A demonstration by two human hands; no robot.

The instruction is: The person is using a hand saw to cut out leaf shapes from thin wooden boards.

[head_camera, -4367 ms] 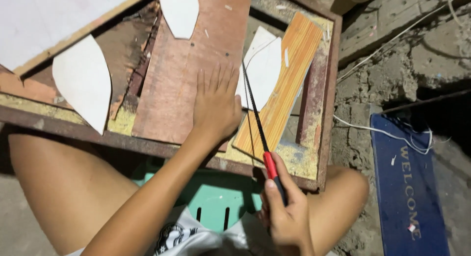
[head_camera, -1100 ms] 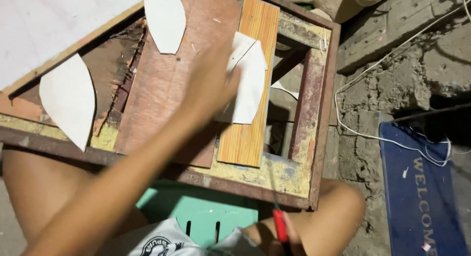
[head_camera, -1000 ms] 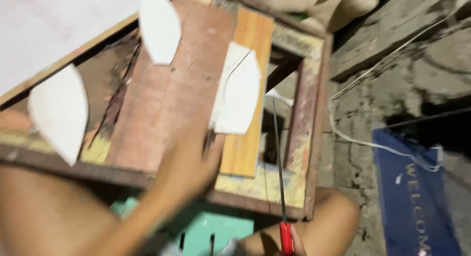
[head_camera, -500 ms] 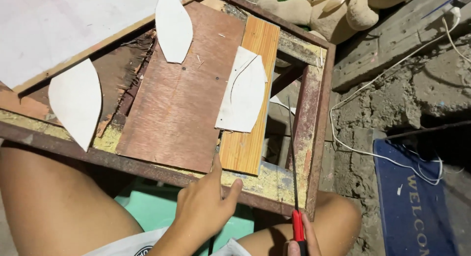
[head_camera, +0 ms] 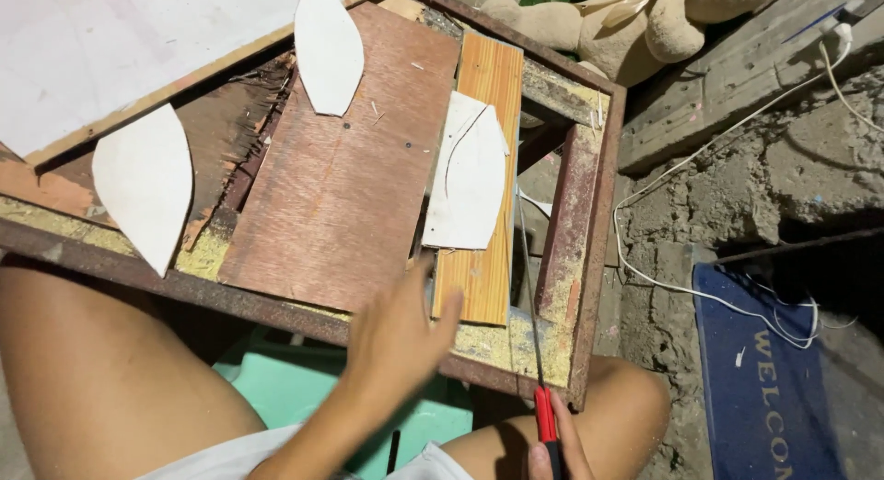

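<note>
mostly uncut: white sheet [head_camera: 470, 176] carried a curved line, two leaf shapes lay finished.
left hand [head_camera: 398, 337] splayed empty just below sheet; right hand [head_camera: 552, 452] gripped red-handled blade [head_camera: 545, 416], tip beside sheet.

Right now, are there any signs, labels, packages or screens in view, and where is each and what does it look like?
Doormat: on the rough ground at lower right, beside the rusty metal frame; rectangular, dark blue, pale lettering, a white cord across its top.
No packages, labels or screens show.
</note>
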